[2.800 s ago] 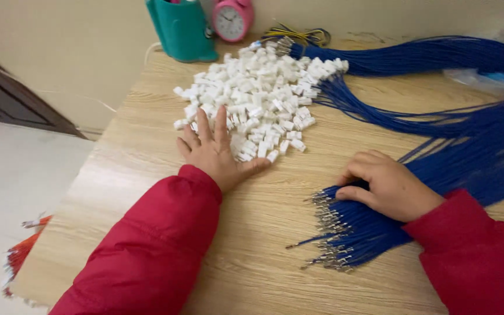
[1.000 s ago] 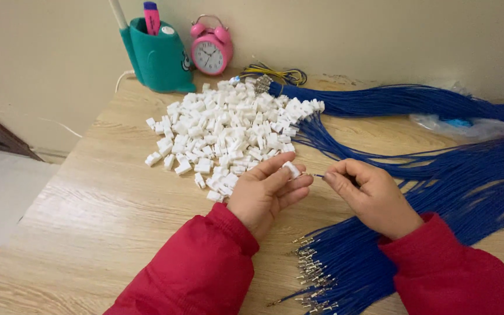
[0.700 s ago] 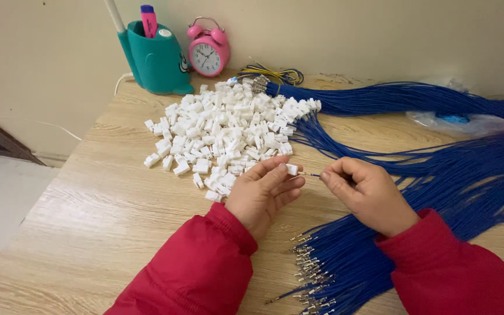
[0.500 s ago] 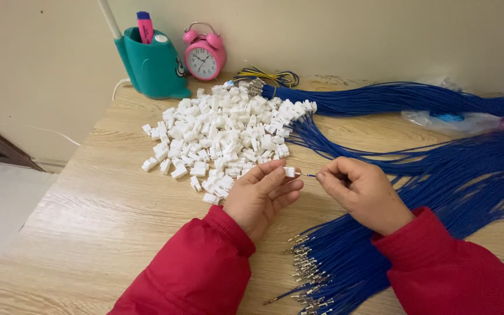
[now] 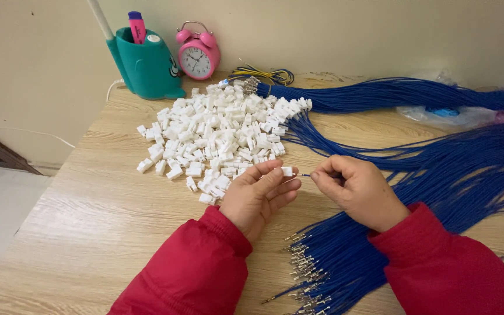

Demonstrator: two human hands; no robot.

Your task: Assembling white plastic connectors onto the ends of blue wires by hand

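Two hands meet mid-counter: left hand [image 5: 258, 195] pinches a white connector [image 5: 287, 171], right hand [image 5: 357, 189] pinches a blue wire [image 5: 306, 174]; keep the tip level with the socket.

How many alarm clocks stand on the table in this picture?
1. The pink alarm clock stands at the table's far edge by the wall, right of the teal pen holder. None appears hidden.

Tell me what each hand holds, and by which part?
Left hand: white connector, pinched at its back end. Right hand: blue wire, pinched just behind its metal tip.
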